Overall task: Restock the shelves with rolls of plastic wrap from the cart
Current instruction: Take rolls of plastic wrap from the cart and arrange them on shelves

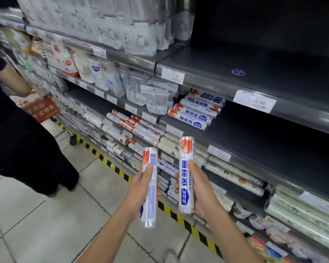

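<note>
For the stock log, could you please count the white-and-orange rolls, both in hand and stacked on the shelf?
Left roll, in left hand: 1
Right roll, in right hand: 1
Stacked rolls on shelf: 5 showing, more may be hidden
Total: 7 visible

White, orange-topped, upright — left roll (152, 192), right roll (186, 179), apart.

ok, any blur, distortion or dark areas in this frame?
Head view: left roll and right roll, gripped in the left hand and right hand, are sharp; far-left stock and the person in black smear; shelf edges bow from the wide lens; the upper right bay is dark.
</note>
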A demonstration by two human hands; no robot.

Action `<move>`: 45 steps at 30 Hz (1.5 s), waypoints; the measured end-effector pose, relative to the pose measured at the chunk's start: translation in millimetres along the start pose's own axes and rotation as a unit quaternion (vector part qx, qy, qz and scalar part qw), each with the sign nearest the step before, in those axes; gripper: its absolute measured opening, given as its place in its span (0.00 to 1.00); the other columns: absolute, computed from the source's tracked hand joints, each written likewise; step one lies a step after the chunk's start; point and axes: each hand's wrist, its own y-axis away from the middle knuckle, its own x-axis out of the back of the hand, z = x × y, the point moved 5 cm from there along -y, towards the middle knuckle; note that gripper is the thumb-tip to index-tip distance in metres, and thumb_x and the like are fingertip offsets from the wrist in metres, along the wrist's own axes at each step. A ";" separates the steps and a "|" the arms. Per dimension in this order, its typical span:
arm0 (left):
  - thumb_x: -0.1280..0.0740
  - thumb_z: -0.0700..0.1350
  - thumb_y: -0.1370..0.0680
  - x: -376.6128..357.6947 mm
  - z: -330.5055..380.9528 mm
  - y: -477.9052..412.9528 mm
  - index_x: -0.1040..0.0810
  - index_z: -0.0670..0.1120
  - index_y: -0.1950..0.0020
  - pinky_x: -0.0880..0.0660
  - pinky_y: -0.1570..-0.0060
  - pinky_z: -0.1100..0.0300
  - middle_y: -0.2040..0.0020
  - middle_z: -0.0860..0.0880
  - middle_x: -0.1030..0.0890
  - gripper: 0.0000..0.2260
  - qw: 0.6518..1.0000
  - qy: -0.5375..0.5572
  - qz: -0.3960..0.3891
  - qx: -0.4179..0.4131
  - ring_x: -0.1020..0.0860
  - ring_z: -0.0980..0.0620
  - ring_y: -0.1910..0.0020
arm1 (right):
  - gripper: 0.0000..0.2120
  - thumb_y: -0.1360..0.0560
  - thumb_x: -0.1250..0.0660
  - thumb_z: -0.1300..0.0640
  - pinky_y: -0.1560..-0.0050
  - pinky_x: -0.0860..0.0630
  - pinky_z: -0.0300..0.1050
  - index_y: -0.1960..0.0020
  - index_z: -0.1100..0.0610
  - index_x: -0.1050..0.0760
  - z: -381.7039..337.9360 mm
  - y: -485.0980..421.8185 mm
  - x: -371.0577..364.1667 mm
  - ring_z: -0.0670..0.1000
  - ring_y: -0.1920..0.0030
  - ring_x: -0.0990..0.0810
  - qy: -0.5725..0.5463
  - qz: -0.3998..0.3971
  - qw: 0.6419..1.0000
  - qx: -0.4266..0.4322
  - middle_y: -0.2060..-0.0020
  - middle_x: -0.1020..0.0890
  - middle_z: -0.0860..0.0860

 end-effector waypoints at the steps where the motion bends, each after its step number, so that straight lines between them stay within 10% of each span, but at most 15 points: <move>1: 0.38 0.64 0.21 -0.6 4.2 -10.7 0.24 0.42 0.44 0.20 0.59 0.50 0.62 0.42 0.21 0.24 1.000 0.004 0.000 0.003 0.22 0.45 0.65 | 0.18 0.19 0.38 0.41 0.57 0.19 0.51 0.37 0.53 0.24 -3.6 -11.0 -1.7 0.57 0.61 0.18 0.005 0.004 1.000 0.001 0.55 0.15 0.59; 8: 0.38 0.65 0.21 7.2 23.4 -89.3 0.24 0.39 0.42 0.20 0.57 0.46 0.62 0.42 0.21 0.28 0.999 -0.009 -0.020 0.026 0.21 0.43 0.64 | 0.19 0.19 0.38 0.42 0.48 0.19 0.63 0.37 0.54 0.25 -22.3 -85.7 -11.5 0.60 0.57 0.17 0.034 0.039 0.999 0.000 0.52 0.15 0.63; 23: 0.37 0.65 0.20 19.2 73.9 -254.4 0.22 0.38 0.44 0.20 0.63 0.51 0.62 0.40 0.18 0.29 0.978 -0.086 -0.175 0.070 0.20 0.43 0.66 | 0.11 0.17 0.38 0.45 0.54 0.17 0.52 0.36 0.45 0.26 -63.5 -190.4 -35.2 0.50 0.55 0.15 0.133 0.210 0.968 0.032 0.49 0.15 0.49; 33: 0.39 0.64 0.19 16.6 86.6 -283.5 0.23 0.38 0.48 0.23 0.68 0.56 0.64 0.40 0.20 0.27 0.980 -0.078 -0.173 0.066 0.22 0.46 0.70 | 0.26 0.21 0.32 0.48 0.37 0.27 0.54 0.24 0.50 0.32 -93.5 -242.8 -9.9 0.57 0.35 0.27 0.659 0.215 0.711 0.120 0.35 0.25 0.53; 45: 0.37 0.62 0.20 10.9 85.0 -299.2 0.25 0.39 0.47 0.22 0.62 0.51 0.63 0.42 0.21 0.24 0.983 -0.036 -0.166 0.069 0.23 0.44 0.68 | 0.19 0.29 0.22 0.56 0.41 0.26 0.54 0.39 0.56 0.18 -84.3 -268.9 0.0 0.57 0.46 0.24 0.635 0.281 0.691 0.204 0.46 0.21 0.53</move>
